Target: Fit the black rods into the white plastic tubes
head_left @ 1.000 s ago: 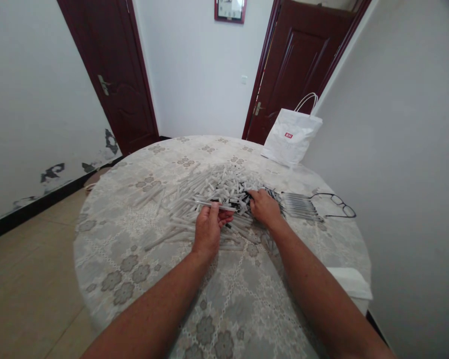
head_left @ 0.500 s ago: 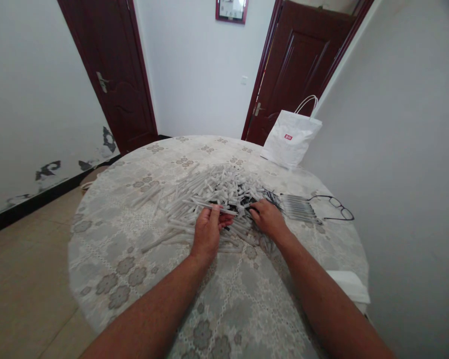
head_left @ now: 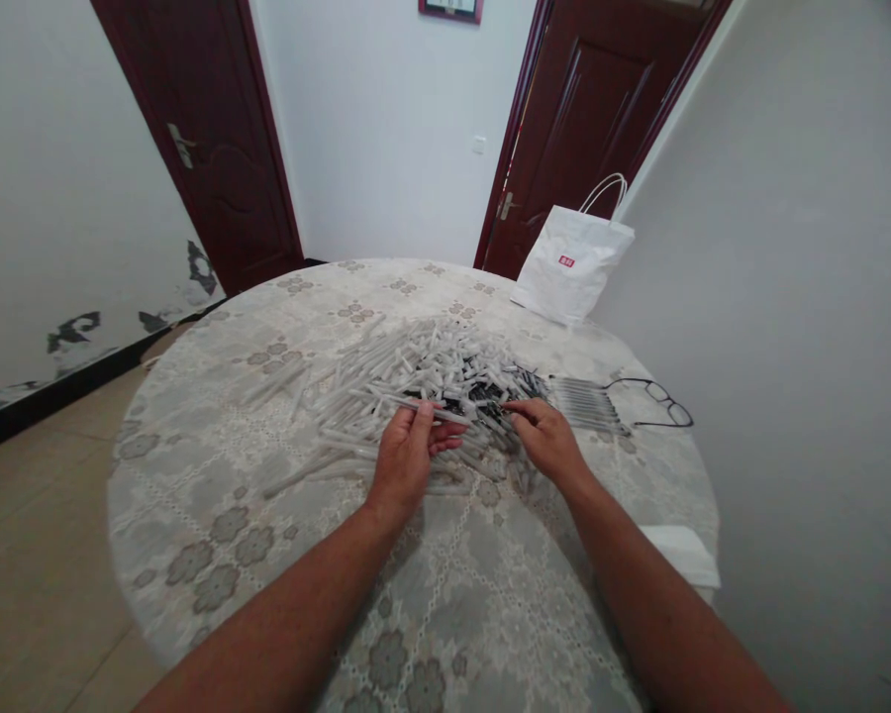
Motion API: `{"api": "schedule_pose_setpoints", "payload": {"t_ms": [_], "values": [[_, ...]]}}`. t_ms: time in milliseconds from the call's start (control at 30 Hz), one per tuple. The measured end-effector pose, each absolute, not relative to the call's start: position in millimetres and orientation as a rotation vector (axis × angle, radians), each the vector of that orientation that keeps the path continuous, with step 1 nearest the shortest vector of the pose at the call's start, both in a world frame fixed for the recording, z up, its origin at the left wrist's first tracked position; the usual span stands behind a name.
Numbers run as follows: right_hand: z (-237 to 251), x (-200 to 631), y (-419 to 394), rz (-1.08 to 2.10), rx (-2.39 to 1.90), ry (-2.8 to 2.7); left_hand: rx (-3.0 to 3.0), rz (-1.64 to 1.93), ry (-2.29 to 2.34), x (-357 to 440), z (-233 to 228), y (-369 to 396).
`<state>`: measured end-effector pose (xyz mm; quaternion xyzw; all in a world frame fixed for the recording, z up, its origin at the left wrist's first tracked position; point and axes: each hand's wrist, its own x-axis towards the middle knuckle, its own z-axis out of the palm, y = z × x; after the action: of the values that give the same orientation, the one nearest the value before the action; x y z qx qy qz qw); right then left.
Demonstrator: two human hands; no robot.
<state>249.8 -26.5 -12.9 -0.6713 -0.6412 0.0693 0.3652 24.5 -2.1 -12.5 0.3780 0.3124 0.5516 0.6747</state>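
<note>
Left hand sits at the near edge of the big heap of pale grey plastic tubes, its grip pinched shut on 1 long clear tube that lies level across the fingertips, pointing right. Right hand is just beside it, fingers curled down into the small black parts mixed in the heap (whether that grip has closed on anything, I cannot tell). Everything rests on the round table with the floral lace cloth. To the right lies a neat row of clear tubes, dark-rimmed glasses beside it, and a white paper bag stands at the far edge.
</note>
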Motion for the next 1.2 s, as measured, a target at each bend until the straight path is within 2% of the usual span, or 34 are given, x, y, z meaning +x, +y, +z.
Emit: {"api": "schedule_pose_setpoints", "payload": {"t_ms": [300,700,900,1067,1200], "values": [[-5.7,217.7,-65.1,0.734,-1.602,-1.382,0.788,1.163,0.600,26.3,-2.7,-16.3],[-15.9,206.6,-72.3,0.600,-1.497,-1.488,0.787,1.008,0.543,32.1,-7.2,-18.0],[-18.2,210.3,-69.7,0.665,-1.438,-1.373,0.767,0.987,0.555,32.4,-6.5,-20.9],[-14.3,207.9,-70.0,0.884,-1.336,-1.209,0.733,1.007,0.577,32.9,-5.8,-20.6],[-13.5,206.2,-71.1,0.862,-1.321,-1.213,0.728,1.015,0.575,33.2,-5.1,-20.1]]}}
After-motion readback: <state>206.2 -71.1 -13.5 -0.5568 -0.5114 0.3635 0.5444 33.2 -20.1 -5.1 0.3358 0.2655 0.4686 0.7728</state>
